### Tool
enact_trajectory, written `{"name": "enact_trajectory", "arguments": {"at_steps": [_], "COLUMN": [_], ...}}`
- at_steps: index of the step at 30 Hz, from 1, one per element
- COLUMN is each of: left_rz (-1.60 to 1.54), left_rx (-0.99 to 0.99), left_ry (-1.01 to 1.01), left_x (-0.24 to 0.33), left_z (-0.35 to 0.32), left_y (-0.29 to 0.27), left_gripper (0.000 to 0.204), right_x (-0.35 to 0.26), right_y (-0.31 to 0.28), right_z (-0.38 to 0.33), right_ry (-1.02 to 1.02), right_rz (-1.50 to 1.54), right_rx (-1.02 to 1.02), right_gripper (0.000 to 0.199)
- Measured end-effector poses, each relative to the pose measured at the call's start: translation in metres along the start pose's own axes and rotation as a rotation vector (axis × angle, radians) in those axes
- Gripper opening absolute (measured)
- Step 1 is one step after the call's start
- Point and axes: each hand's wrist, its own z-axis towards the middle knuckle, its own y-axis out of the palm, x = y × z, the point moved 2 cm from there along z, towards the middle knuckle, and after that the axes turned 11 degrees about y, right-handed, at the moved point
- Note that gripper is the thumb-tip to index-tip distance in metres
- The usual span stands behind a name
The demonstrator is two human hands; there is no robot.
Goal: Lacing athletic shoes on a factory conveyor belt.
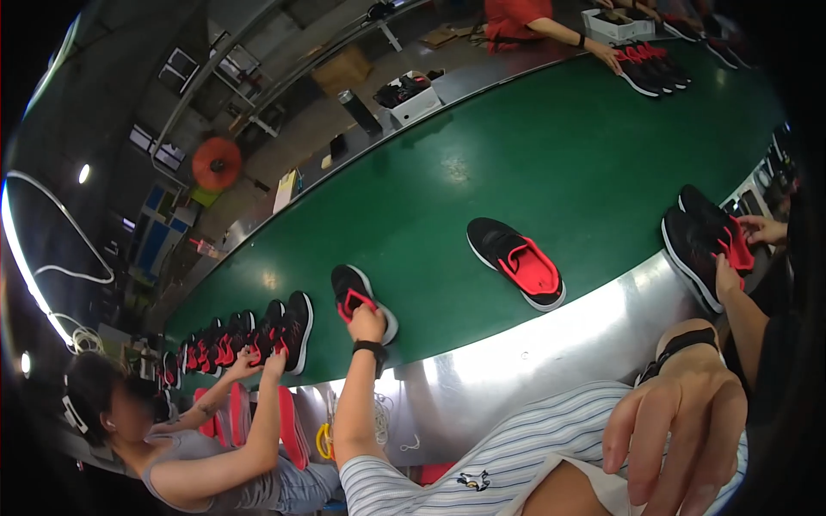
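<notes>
My left hand (367, 325) is closed on the heel collar of a black sneaker (351, 280) with red lining and a white sole, on the green belt (413, 202). A second, similar sneaker (514, 261) rests alone on the belt to the right, apart from both hands. Close to the camera at the lower right, my right hand (680, 421) hangs over my striped shirt (533, 430). Its fingers are loosely bent and apart, with nothing seen in them.
At the left, a co-worker (228, 439) handles a row of sneakers (228, 340). Another person's hands hold a sneaker pair (701, 236) at right. Across the belt, a red-sleeved person touches sneakers (650, 69). Yellow-handled scissors (324, 440) hang below the metal edge (482, 357).
</notes>
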Motion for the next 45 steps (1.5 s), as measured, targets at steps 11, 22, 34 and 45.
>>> {"name": "enact_trajectory", "arguments": {"at_steps": [11,22,34,45], "left_rz": [-0.828,-0.496,-0.242,-0.409], "left_rx": [-0.137,0.176,-0.091,-0.394], "left_ry": [0.363,0.446,0.626,0.632], "left_x": [0.231,0.187,0.202,0.208], "left_z": [-0.058,0.007,0.062,0.09], "left_y": [-0.011,-0.049,-0.024,-0.022], "left_gripper": [0.058,0.018,0.03,0.023], "right_x": [0.005,0.189,0.282,0.302], "right_y": [0.005,-0.118,-0.156,-0.161], "right_z": [-0.004,-0.046,-0.084,-0.067], "right_ry": [0.031,0.579,0.911,1.254], "right_rz": [-0.041,-1.309,-1.441,-1.808], "right_rx": [-0.061,0.351,0.453,0.004], "right_gripper": [0.024,0.02,0.01,0.016]}}
